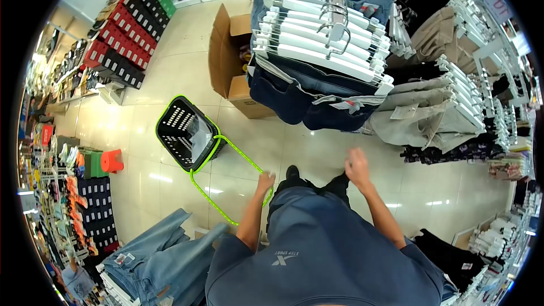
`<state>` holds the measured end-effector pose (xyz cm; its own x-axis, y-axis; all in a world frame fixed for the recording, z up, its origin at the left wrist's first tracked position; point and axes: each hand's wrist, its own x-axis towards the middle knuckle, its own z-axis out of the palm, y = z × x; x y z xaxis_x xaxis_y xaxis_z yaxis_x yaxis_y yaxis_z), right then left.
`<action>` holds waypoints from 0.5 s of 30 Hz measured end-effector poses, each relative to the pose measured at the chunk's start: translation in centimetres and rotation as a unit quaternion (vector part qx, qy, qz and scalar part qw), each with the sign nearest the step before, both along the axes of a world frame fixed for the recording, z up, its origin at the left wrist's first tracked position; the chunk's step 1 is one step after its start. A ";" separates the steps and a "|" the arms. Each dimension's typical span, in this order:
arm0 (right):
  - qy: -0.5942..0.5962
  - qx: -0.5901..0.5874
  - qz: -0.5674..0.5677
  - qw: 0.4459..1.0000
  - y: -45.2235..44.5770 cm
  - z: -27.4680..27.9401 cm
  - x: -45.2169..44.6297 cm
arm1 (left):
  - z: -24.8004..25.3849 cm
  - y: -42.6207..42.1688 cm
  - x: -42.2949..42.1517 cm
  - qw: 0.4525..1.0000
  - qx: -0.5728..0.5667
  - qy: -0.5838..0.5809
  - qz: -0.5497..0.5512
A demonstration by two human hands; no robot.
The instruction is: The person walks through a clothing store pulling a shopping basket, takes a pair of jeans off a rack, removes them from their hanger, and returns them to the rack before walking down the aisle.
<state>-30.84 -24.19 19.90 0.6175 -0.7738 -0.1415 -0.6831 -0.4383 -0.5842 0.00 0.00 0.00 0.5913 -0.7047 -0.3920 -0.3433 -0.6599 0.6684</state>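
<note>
My left hand (pixel 265 181) is closed around the bright green handle of a black shopping basket (pixel 180 97), low at my left. The basket stands tilted on the floor, and something pale and clear lies inside it. Out in front of my right hip, my right hand (pixel 356 165) is raised, touching nothing. Its fingers are blurred, so their exact pose is unclear. Ahead of me hang jeans (pixel 283 88) on white hangers.
An open cardboard box (pixel 249 105) stands beside the jeans rack. Shoe boxes (pixel 122 37) are stacked at the upper left. An orange stool (pixel 112 161) is at the left. Light jeans (pixel 164 260) hang at the lower left, beige trousers (pixel 416 116) at the right.
</note>
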 end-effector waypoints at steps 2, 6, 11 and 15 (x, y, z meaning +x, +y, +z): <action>0.094 0.112 0.055 0.988 2.4 -3.5 -4.1 | -1.5 6.8 -3.5 0.993 0.099 0.010 -0.061; 0.412 0.408 -0.083 0.810 9.5 -21.4 -20.5 | -2.5 8.9 -5.8 0.960 0.170 0.218 -0.036; 0.087 0.492 -0.334 0.799 10.1 -7.2 -15.2 | -8.0 8.8 -7.4 0.975 0.208 0.075 -0.017; 0.071 0.483 -0.350 0.799 6.5 -9.1 -13.3 | -3.7 5.8 -7.8 0.935 0.342 0.075 0.055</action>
<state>-44.13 -17.67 10.78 0.0060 -0.4095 -0.9123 -0.6519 0.6902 -0.3141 -7.81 5.83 -3.70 0.5486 -0.1963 -0.8127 -0.1843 -0.9765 0.1115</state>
